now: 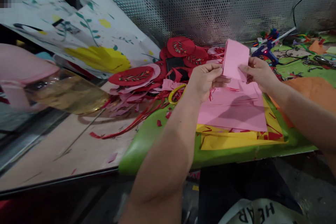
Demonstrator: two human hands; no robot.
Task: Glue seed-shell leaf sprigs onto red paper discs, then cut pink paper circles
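Note:
A folded piece of pink paper point(236, 57) is raised above the table between both hands. My left hand point(207, 78) pinches its lower left edge, and my right hand point(256, 71) grips its right side with the thumb on its face. Beneath them lie flat pink sheets point(233, 112) on top of yellow paper point(228, 140), with a small pink piece on the sheets. Left of the sheets, partly behind my left forearm, is a yellow-handled tool point(173, 94).
Red round paper pieces point(181, 46) and pink scraps are heaped at the back. A blue glue gun point(269, 54) with a red light stands at the back right. Orange paper point(312, 92) lies right, a flowered white bag point(105, 31) left. Perforated metal point(168, 3) rises behind.

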